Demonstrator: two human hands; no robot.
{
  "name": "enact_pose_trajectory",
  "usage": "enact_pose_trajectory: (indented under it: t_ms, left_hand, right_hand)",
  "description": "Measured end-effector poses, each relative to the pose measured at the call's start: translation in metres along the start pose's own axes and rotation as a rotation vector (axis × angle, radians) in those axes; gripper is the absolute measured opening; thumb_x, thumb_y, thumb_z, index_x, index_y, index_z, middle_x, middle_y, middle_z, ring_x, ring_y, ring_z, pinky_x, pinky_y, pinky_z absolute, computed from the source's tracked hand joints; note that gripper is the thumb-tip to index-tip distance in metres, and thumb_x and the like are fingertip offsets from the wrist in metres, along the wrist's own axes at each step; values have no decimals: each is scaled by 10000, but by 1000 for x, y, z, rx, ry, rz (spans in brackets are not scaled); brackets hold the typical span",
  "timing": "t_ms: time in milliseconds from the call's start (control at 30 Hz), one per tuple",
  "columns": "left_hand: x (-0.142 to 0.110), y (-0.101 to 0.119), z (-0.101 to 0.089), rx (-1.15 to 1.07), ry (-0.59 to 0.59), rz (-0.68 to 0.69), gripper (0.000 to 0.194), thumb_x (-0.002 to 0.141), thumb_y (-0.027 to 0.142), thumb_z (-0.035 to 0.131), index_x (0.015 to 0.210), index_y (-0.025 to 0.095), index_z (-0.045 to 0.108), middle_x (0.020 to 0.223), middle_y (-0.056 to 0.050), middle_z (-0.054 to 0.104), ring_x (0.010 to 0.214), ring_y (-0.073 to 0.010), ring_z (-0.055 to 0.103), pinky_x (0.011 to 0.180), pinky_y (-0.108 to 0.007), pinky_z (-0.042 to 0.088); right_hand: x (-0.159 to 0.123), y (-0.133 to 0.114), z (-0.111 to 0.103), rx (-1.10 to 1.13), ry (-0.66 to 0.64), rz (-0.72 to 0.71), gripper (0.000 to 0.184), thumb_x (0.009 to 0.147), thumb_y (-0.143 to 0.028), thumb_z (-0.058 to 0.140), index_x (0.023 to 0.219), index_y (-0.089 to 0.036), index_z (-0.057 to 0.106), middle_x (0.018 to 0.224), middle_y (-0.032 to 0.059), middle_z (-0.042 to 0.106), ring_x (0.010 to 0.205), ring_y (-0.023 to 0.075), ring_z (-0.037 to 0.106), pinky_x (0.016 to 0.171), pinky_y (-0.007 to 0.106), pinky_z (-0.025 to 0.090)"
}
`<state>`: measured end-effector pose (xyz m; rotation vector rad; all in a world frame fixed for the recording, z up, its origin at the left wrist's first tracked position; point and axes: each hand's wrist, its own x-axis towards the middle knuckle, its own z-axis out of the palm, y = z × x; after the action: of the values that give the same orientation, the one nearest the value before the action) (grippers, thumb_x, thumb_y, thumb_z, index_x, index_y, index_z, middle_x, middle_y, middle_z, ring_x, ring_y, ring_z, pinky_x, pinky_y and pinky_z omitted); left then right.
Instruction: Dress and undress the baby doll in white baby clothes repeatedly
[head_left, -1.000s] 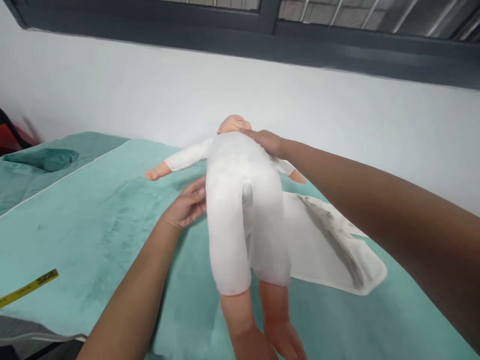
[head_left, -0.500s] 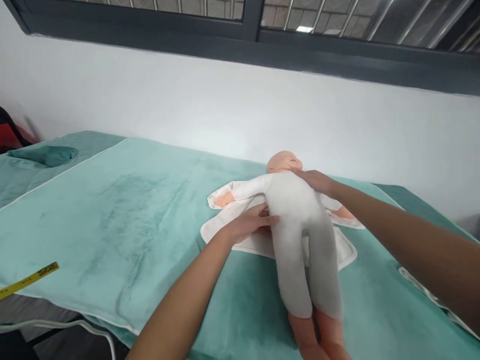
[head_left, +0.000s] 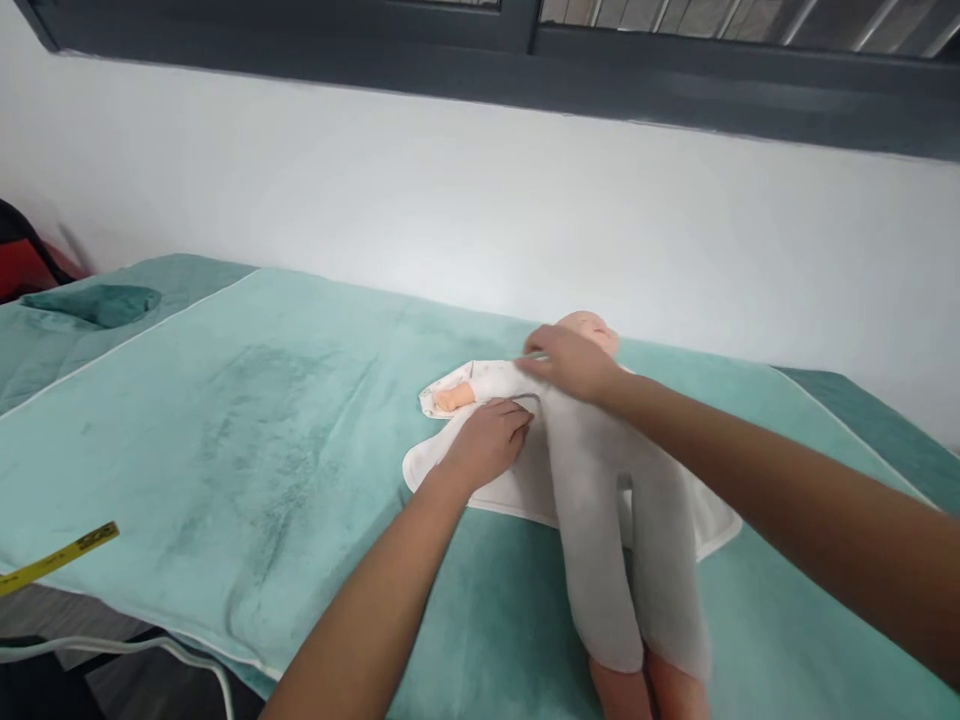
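Observation:
A baby doll (head_left: 589, 460) in a white bodysuit lies on its back, head toward the wall, bare lower legs toward me. Under it is spread a white baby garment (head_left: 517, 490), and one doll hand (head_left: 454, 397) shows at the end of its patterned sleeve (head_left: 439, 385). My left hand (head_left: 487, 440) rests beside the doll's torso, fingers curled together on the garment's cloth. Over the doll's shoulder and upper chest reaches my right hand (head_left: 574, 360), fingers bent and thumb apart, hiding part of the head. My right forearm covers the doll's other arm.
A green padded cover (head_left: 300, 430) lies over the bed, against a white wall (head_left: 360, 190) under a dark window frame (head_left: 375, 60). A yellow measuring tape (head_left: 60, 560) sticks in at the left edge. Below it runs a white cable (head_left: 150, 647). Something red (head_left: 22, 268) stands at far left.
My right hand has moved left across the doll's chest to the shoulder near the visible sleeve. My left hand has drawn off the doll's side onto the garment. The view has shifted slightly.

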<state>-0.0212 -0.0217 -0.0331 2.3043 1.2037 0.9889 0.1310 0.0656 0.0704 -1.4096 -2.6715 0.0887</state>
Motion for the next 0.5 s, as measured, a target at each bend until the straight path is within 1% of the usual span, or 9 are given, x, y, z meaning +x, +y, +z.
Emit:
enact_pose_trajectory:
  t_ms: [67, 133, 167, 233, 300, 367, 433, 500]
  left_hand:
    - [0, -6, 4, 73, 5, 25, 330, 916, 173, 413, 1088, 133, 692, 1108, -121, 700, 1085, -264, 601, 1004, -416, 436]
    - [-1, -11, 6, 99, 16, 20, 338, 911, 165, 417, 1104, 134, 692, 1126, -124, 699, 1103, -268, 602, 1017, -423, 435]
    - [-1, -12, 7, 102, 19, 14, 341, 905, 156, 420, 1113, 144, 691, 1135, -120, 698, 1108, -267, 603, 1018, -425, 437]
    - [-1, -13, 6, 110, 23, 14, 352, 887, 129, 425, 1114, 168, 691, 1135, -107, 699, 1100, -262, 608, 1009, -428, 444]
    - [0, -13, 3, 140, 41, 14, 368, 860, 95, 430, 1102, 187, 691, 1129, -95, 699, 1091, -257, 607, 993, -431, 447]
    - [1, -13, 0, 212, 86, -22, 378, 836, 88, 450, 1121, 195, 674, 1155, -102, 683, 1119, -276, 583, 972, -447, 445]
    - [2, -16, -3, 314, 163, -122, 378, 836, 136, 491, 1182, 181, 634, 1214, -138, 644, 1168, -322, 540, 954, -479, 438]
    - [3, -22, -4, 396, 234, -266, 377, 841, 220, 534, 1204, 150, 608, 1208, -182, 625, 1156, -360, 533, 926, -493, 439]
  right_hand:
    - [11, -18, 14, 42, -142, -125, 376, 884, -500, 509, 1090, -214, 642, 1150, 78, 669, 982, 242, 609, 795, 324, 417]
    - [18, -31, 25, 28, -237, -176, 373, 875, -520, 518, 1079, -235, 645, 1121, 67, 683, 952, 249, 621, 761, 320, 418]
    - [20, -36, 29, 24, -256, -181, 365, 878, -521, 514, 1071, -241, 647, 1104, 62, 689, 943, 251, 625, 751, 318, 417]
    - [20, -40, 32, 46, -243, -170, 364, 889, -510, 506, 1104, -246, 637, 1115, 57, 688, 954, 250, 625, 751, 315, 416]
    - [18, -37, 29, 91, -184, -138, 377, 894, -498, 508, 1151, -244, 616, 1160, 58, 671, 990, 250, 614, 773, 318, 416]
    - [12, -31, 23, 167, -115, -119, 375, 899, -494, 510, 1156, -240, 610, 1182, 58, 659, 1021, 246, 600, 799, 320, 415]
    - [6, -23, 16, 264, -67, -129, 369, 903, -502, 508, 1142, -240, 615, 1185, 50, 656, 1042, 238, 591, 826, 315, 411]
    - [1, -17, 12, 341, -56, -158, 384, 905, -515, 507, 1159, -245, 611, 1204, 43, 648, 1068, 231, 582, 847, 310, 405]
